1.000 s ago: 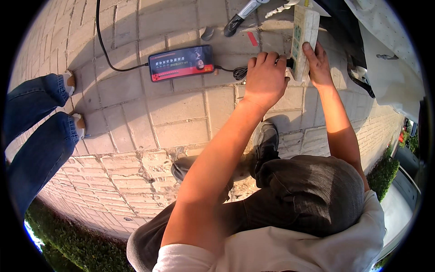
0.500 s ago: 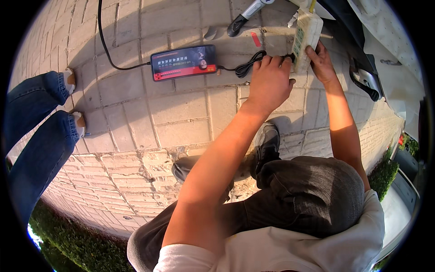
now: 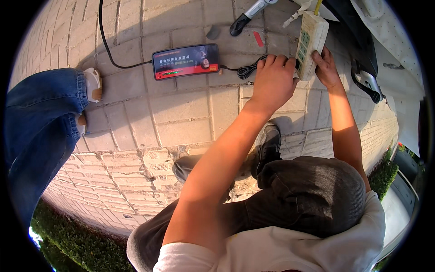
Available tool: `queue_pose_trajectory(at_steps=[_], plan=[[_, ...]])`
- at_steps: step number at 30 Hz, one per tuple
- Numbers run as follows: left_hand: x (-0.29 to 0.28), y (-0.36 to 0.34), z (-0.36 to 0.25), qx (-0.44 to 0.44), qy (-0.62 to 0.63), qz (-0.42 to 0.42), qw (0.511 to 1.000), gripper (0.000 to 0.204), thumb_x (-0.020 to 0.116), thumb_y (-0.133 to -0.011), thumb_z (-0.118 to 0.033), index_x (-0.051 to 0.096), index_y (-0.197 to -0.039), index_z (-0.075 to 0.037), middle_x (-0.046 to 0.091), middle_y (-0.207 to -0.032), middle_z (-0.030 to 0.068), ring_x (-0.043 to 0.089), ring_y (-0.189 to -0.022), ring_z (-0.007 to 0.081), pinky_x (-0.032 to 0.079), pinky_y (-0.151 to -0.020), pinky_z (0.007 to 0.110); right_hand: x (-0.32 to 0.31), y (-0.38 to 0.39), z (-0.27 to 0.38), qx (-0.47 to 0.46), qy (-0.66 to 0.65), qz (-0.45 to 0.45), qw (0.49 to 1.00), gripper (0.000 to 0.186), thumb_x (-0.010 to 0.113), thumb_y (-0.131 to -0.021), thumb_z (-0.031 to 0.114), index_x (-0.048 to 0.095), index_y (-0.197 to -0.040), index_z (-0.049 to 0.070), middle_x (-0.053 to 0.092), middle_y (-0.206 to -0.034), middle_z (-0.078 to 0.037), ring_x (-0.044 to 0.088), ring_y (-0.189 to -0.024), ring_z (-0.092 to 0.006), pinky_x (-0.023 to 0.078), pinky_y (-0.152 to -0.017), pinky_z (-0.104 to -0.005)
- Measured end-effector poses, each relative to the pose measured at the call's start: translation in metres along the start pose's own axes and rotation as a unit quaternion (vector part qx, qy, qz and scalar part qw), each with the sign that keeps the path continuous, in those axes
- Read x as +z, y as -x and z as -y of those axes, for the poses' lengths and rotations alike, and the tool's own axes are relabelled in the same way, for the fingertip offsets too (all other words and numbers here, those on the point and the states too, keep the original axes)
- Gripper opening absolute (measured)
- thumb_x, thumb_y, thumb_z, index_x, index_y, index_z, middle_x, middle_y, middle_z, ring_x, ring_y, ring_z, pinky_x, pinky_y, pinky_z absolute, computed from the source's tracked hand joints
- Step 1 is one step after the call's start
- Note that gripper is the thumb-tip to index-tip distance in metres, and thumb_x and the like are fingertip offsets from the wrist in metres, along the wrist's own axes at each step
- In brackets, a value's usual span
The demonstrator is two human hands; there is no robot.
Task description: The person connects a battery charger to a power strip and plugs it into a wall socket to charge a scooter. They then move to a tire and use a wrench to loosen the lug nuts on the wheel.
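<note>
A worn off-white power strip (image 3: 317, 29) with green socket faces is tilted up at the upper right. My right hand (image 3: 326, 68) grips its lower end from the right side, thumb against the casing. My left hand (image 3: 273, 78) is closed at the strip's socket side around a black plug (image 3: 297, 64), mostly hidden by the fingers. From there a bundled black cord (image 3: 250, 69) runs left to a flat black-and-red battery charger (image 3: 186, 68) lying on the paving. Small green lights glow on the charger's face.
A second black cable (image 3: 102, 38) leaves the charger's left end. A grey-and-black metal stand leg (image 3: 240, 23), a red strip (image 3: 258, 39) and a small dark piece (image 3: 213, 32) are beyond it. Another person's jeans (image 3: 50, 97) are at left; a white vehicle (image 3: 394, 41) borders the right.
Green lights have come on at the charger. The strip and both my hands have shifted slightly right and nearer. At left, the other person's far foot has stepped to the right.
</note>
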State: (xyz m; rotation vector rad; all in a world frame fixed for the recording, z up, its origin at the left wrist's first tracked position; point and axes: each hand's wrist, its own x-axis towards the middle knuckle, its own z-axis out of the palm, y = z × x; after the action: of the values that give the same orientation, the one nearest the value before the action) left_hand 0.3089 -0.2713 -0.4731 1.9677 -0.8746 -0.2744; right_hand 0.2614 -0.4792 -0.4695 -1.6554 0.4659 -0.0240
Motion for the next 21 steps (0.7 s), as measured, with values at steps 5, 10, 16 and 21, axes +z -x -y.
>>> queue_pose_trajectory(at_steps=[5,10,16,21], plan=[[0.000,0.000,0.000,-0.002,-0.001,0.003,1.000,0.043,0.068,-0.070,-0.020,0.055,-0.108,-0.005,0.057,-0.099,0.0099,0.051,-0.096,0.0289,0.038,-0.081,0.040,0.000,0.001,0.002,0.007,0.009,0.003,1.000,0.070,0.068,-0.077,0.041,0.041,-0.124,-0.002,0.052,-0.115,-0.010,0.047,-0.105,-0.0166,0.036,-0.091,-0.0293],[-0.002,-0.001,-0.001,-0.007,0.001,0.013,1.000,0.043,0.067,-0.071,-0.021,0.055,-0.109,-0.006,0.057,-0.100,0.0099,0.050,-0.097,0.0290,0.037,-0.083,0.040,-0.001,-0.001,0.001,0.006,0.006,0.009,1.000,0.069,0.068,-0.077,0.040,0.041,-0.125,-0.002,0.051,-0.116,-0.010,0.047,-0.106,-0.0170,0.036,-0.092,-0.0295],[-0.003,-0.001,-0.001,-0.012,-0.010,0.023,1.000,0.045,0.066,-0.072,-0.023,0.054,-0.112,-0.006,0.057,-0.101,0.0105,0.049,-0.099,0.0293,0.037,-0.085,0.041,-0.002,-0.009,-0.004,0.002,0.001,0.011,1.000,0.066,0.067,-0.078,0.035,0.040,-0.126,-0.002,0.051,-0.118,-0.011,0.046,-0.108,-0.0173,0.035,-0.094,-0.0299],[-0.001,0.000,-0.001,-0.009,-0.010,0.020,1.000,0.045,0.065,-0.073,-0.024,0.054,-0.112,-0.006,0.057,-0.102,0.0109,0.049,-0.099,0.0295,0.037,-0.086,0.041,-0.002,-0.014,-0.008,-0.003,-0.009,-0.002,1.000,0.063,0.067,-0.080,0.032,0.040,-0.126,-0.002,0.051,-0.119,-0.010,0.046,-0.109,-0.0171,0.035,-0.094,-0.0301]])
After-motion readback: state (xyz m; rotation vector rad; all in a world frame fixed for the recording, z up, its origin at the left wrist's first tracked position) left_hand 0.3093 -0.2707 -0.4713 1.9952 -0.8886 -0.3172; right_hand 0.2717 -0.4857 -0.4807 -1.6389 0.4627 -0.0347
